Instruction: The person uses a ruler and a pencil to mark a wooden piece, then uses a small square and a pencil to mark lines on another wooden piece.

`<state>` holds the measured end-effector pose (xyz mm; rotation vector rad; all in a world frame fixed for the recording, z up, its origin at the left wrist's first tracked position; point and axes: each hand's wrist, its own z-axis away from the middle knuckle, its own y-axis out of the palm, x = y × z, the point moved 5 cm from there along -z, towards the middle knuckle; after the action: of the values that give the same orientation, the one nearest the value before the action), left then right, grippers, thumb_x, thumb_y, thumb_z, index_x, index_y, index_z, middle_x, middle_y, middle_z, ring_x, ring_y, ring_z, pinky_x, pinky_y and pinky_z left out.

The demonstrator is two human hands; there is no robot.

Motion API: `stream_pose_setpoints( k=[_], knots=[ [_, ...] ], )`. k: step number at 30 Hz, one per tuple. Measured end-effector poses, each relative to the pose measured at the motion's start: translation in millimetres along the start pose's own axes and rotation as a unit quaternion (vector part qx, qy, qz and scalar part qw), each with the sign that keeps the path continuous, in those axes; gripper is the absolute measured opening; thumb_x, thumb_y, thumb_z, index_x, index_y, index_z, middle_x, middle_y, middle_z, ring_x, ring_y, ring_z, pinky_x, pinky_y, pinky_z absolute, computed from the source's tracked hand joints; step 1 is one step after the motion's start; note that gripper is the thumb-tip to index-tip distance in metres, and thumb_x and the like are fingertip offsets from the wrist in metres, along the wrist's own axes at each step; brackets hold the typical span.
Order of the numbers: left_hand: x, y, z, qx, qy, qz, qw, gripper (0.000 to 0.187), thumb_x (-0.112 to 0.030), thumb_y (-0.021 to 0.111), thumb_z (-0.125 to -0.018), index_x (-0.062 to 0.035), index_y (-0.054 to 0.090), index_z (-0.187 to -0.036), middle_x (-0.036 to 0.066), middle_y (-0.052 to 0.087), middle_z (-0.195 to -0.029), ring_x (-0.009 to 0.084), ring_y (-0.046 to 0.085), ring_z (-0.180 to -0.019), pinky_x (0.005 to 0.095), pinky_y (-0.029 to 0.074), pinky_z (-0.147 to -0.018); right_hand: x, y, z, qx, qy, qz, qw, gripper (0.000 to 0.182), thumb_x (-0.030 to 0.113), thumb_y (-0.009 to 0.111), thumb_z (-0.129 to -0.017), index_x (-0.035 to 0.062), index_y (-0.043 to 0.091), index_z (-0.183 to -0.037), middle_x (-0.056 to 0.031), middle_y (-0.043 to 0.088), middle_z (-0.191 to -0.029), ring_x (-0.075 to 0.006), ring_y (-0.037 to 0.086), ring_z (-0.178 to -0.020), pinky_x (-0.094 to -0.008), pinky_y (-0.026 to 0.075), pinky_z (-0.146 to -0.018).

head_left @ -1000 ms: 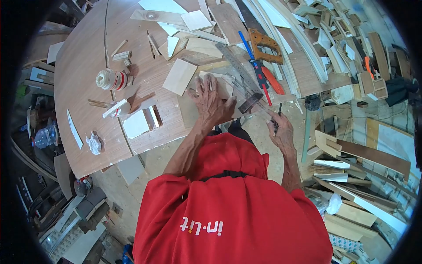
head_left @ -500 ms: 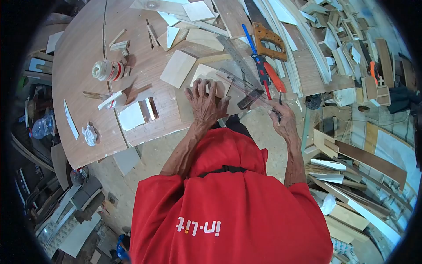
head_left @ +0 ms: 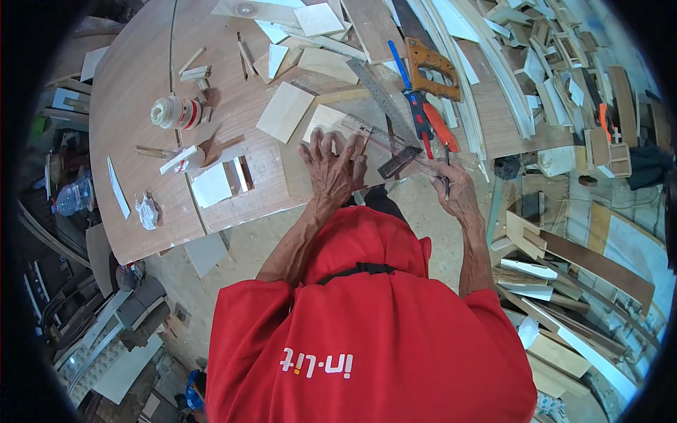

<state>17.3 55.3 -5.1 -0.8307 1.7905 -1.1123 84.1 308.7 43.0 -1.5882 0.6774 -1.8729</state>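
Head view: the pale board (head_left: 326, 117) lies over the desk (head_left: 141, 84) under the left hand (head_left: 330, 169), whose fingers are spread and bent down onto it, grasping nothing. Beside the board, on the side toward the right hand (head_left: 457, 187), sits a try square (head_left: 397, 163), its blade reaching the board; whether it sits flush cannot be told. The right hand's fingers are closed around a dark pencil (head_left: 446, 185), their tips reaching the square; whether they also grip it is unclear. Good work here seems to call for even downward pressure on the board, fingertips clear of the blade, and the square snug against a true edge so nothing pivots. The steel rule (head_left: 383, 100) and loose panel (head_left: 285, 111), both just beside the board, could crowd it if nudged.
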Motion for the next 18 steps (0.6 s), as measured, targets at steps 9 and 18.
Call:
stream_pose_setpoints(
  k=[9,18],
  knots=[
    [-3.1,3.5,0.6,0.021,-0.002,-0.041,0.999,0.058,-0.037,0.066,-0.083,-0.0278,0.054,-0.139,0.016,0.038,-0.132,0.0433,0.027,-0.135,0.0686,0.021,-0.103,-0.2,-2.7,-1.5,0.01,-0.001,0.04,0.999,0.044,0.003,0.066,-0.08,0.0156,0.066,-0.122,-0.0165,0.069,-0.097,-0.037,0.062,-0.096,-0.0458,0.046,-0.097],
    [-4.3,4.0,0.1,0.019,-0.008,-0.01,1.0,0.057,-0.037,0.065,-0.085,-0.0292,0.051,-0.14,0.018,0.035,-0.135,0.048,0.023,-0.137,0.0769,0.022,-0.1,-4.7,-0.6,-1.0,0.0,-0.007,0.047,0.999,0.045,0.003,0.068,-0.078,0.0161,0.067,-0.121,-0.0155,0.065,-0.092,-0.0352,0.06,-0.091,-0.0444,0.048,-0.083]
  ],
)
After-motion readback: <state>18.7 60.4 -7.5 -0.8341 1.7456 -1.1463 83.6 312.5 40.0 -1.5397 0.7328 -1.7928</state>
